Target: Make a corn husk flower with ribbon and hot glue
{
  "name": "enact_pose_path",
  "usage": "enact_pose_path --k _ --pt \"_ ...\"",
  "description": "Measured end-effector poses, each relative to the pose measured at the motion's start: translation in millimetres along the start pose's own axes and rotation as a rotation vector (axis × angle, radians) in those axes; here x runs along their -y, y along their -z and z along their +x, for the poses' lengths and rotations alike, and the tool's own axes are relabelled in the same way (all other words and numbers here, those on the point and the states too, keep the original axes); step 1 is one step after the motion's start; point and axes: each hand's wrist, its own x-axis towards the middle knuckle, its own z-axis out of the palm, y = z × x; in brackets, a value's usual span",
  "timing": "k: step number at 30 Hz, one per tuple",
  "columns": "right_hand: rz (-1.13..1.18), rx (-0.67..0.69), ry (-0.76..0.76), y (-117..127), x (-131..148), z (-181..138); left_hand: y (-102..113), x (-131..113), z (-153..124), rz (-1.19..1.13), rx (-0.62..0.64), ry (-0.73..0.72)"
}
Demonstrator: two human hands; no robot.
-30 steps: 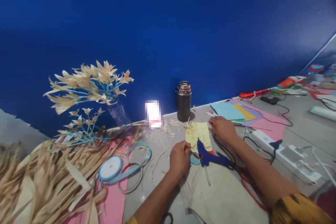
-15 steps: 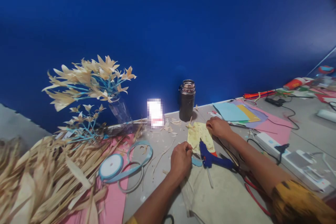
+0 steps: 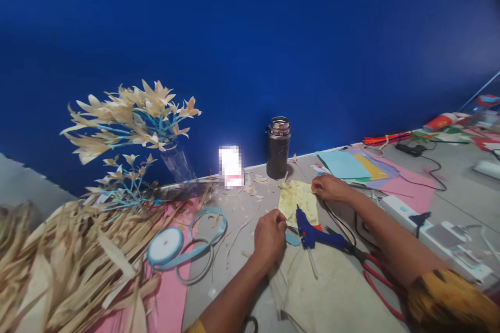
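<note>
A crumpled yellow paper [image 3: 296, 191] lies between my two hands. At its lower left, my left hand [image 3: 270, 237] rests with thumb and fingertips pinched together; anything between them is too small to make out. My right hand [image 3: 328, 187] is beside the paper's upper right edge, fingers curled and pressed together, their contents hidden. A blue glue gun [image 3: 312, 234] points its nozzle onto the paper's lower part. Just left of the gun, near my left fingertips, is a small light-blue piece [image 3: 292, 239]. Scissors with red handles [image 3: 378, 286] lie below my right forearm.
Dried husks [image 3: 74, 260] pile up on the left below husk flowers [image 3: 133, 114] in a clear vase [image 3: 178, 166]. A blue ribbon roll [image 3: 166, 247] lies nearby. Behind stand an uncapped flask [image 3: 278, 148] and a glowing blurred object [image 3: 230, 167]. Coloured sheets [image 3: 344, 165] and a power strip [image 3: 441, 244] are rightward.
My right hand has shifted slightly right along the paper's edge. My left hand stays almost in place, and the glue gun has not visibly moved.
</note>
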Motion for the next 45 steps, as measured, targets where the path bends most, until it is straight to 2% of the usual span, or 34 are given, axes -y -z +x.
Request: enact_pose_path --k 4,9,14,18,21,23,29,32,37,41,45 --pt "0.315 -0.009 -0.07 5 -7 -5 0 1 -1 -0.069 -0.017 0.002" --pt "0.852 -0.18 -0.164 10 6 -32 -1 3 3 -0.284 -0.049 0.025" --pt "1.382 -0.268 -0.183 6 59 -70 -2 -6 6 -0.616 -0.096 0.113" --pt "1.676 -0.307 -0.192 -12 115 -92 3 -26 -6 -0.858 -0.004 0.18" --pt "1.82 -0.353 -0.215 -29 150 -99 8 -41 -19 -1.152 0.092 0.251" --pt "1.878 -0.399 -0.243 -39 167 -99 12 -46 -27 -1.276 0.111 0.275" --pt "1.921 -0.547 -0.291 -56 193 -93 18 -42 -37 -1.28 0.03 0.279" --pt "1.901 -0.546 -0.285 -59 201 -93 18 -38 -39 -1.297 0.046 0.263" --pt "1.839 -0.464 -0.265 -61 210 -99 23 -38 -44 -1.302 0.08 0.247" --pt "1.736 -0.49 -0.29 -58 210 -103 31 -38 -47 -1.335 0.118 0.318" --pt "1.716 -0.516 -0.304 -57 207 -103 37 -35 -50 -1.406 0.084 0.406"
